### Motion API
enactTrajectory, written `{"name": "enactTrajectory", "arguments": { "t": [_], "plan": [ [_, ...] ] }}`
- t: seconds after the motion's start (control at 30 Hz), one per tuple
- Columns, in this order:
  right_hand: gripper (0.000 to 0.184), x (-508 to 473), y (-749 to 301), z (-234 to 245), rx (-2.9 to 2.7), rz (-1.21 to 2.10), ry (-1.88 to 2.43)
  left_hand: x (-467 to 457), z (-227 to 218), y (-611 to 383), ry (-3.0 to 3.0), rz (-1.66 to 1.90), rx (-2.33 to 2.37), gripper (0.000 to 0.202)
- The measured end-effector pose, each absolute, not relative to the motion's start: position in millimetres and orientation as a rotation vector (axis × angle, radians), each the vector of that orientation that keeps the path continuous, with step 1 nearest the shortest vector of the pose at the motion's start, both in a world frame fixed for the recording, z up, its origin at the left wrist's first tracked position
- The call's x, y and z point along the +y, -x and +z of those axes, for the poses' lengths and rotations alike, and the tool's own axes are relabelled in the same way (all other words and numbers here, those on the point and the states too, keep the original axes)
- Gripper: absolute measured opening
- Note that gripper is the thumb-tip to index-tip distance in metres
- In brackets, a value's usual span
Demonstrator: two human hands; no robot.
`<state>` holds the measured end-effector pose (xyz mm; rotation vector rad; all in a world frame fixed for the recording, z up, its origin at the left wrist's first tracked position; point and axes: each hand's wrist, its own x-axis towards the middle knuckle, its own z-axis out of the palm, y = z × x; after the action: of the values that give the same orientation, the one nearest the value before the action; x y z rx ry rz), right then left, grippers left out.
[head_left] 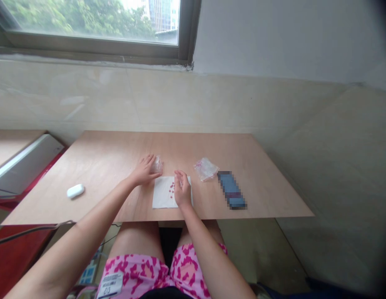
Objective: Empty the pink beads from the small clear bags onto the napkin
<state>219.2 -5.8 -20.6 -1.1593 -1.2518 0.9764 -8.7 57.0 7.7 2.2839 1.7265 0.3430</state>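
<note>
A white sheet lies near the front edge of the table with several small red pieces scattered on it; they look like beads, too small to name surely. My left hand rests with fingers spread at the sheet's upper left, partly over a small clear plastic bag. On the right part of the sheet, my right hand stands on its side, fingers extended and slightly bent, palm facing the red pieces. Nothing shows in its grasp. Whatever lies behind that hand is hidden.
Another clear plastic bag with pinkish marks lies right of the sheet. Beside it is a pixelated dark blue object, perhaps a phone. A white rounded case sits at the left of the wooden table. A tiled wall borders the back.
</note>
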Motion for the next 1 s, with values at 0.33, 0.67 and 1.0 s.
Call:
{"name": "enactTrajectory", "arguments": {
  "t": [0.33,0.67,1.0],
  "plan": [
    [0.031,48,-299,1,-1.461,0.5,1.413,32,-1,9,-2.406,0.511,1.774,0.088],
    [0.013,43,-375,9,-1.775,0.392,1.912,-80,24,-29,-2.432,0.711,1.656,0.054],
    [0.016,11,-366,52,-1.689,0.954,1.374,-132,51,-53,-2.104,0.85,1.514,0.03]
  ]
}}
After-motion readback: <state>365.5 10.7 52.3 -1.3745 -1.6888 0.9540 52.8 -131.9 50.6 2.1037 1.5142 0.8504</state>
